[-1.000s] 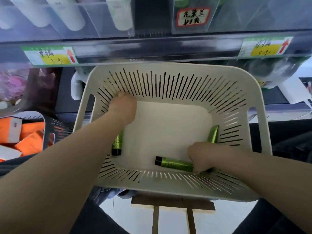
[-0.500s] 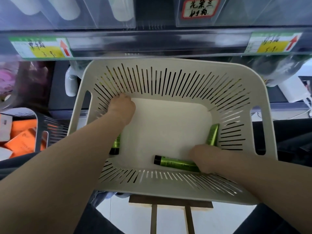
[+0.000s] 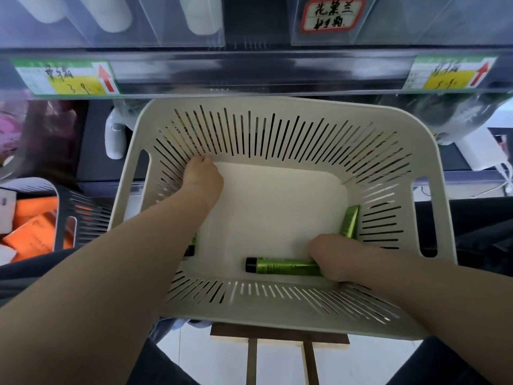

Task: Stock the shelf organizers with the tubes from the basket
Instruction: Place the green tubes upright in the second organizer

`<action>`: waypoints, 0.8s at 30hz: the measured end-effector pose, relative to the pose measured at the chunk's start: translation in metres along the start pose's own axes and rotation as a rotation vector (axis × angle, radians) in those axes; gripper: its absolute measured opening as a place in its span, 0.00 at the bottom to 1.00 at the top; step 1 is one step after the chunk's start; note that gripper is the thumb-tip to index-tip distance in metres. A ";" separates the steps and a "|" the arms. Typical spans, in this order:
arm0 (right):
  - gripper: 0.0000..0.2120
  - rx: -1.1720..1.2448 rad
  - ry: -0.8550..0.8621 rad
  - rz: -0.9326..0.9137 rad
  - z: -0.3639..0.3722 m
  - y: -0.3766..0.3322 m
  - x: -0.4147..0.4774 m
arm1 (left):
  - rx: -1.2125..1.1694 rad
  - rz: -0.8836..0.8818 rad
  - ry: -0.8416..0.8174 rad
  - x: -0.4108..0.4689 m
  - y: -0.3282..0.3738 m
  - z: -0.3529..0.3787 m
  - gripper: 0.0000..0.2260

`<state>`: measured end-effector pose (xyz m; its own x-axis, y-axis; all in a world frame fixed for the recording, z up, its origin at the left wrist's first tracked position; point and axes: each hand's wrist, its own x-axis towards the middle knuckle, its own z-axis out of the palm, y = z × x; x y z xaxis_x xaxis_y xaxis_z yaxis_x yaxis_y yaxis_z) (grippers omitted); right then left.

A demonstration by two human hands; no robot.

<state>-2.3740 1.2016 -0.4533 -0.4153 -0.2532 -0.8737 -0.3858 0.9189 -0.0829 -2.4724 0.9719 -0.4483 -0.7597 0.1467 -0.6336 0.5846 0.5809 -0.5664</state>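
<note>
1. A white slotted basket (image 3: 277,102) sits in front of the person, just below the shelf edge, and both bare forearms reach down into it.
2. The right hand (image 3: 330,257) is at the near right of the basket floor. Its fingers are curled over the end of a green tube (image 3: 280,265), gripping it.
3. That green tube lies flat along the near edge of the floor, with its black cap pointing left.
4. A second tube (image 3: 350,220), also green, lies along the right wall of the basket, just beyond the right hand.
5. The left hand (image 3: 202,179) is in the far left corner, knuckles up and fingers bent down against the slotted wall. Whether it pinches anything cannot be told.
6. A third tube (image 3: 192,244) shows only as a green and black sliver under the left forearm, by the left wall.
7. Above the basket, clear shelf organizers (image 3: 155,29) hold white tubes (image 3: 116,15), and one organizer carries a red-bordered handwritten label (image 3: 331,15).
8. Two price tags (image 3: 66,79) with red arrows are fixed to the shelf edge, one at the left and one at the right.
9. To the left stands a grey basket (image 3: 65,207) with orange boxes (image 3: 30,232) inside.
10. A wooden stand (image 3: 277,333) shows beneath the near rim of the white basket.
</note>
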 end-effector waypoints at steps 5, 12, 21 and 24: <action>0.12 -0.028 0.044 0.018 -0.010 0.000 0.003 | -0.126 0.032 -0.019 0.002 0.002 0.005 0.14; 0.17 0.176 0.184 0.041 -0.021 0.003 0.002 | -0.231 -0.030 -0.073 -0.001 0.003 0.002 0.14; 0.11 0.603 0.392 0.085 -0.023 0.000 0.006 | -0.286 -0.057 -0.094 -0.001 0.004 0.001 0.15; 0.12 0.701 0.469 0.123 -0.026 -0.003 0.009 | -0.367 -0.072 -0.079 -0.001 0.003 0.000 0.14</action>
<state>-2.3981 1.1887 -0.4489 -0.7791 -0.0965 -0.6195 0.2190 0.8839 -0.4131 -2.4700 0.9733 -0.4490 -0.7622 0.0417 -0.6460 0.3788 0.8379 -0.3930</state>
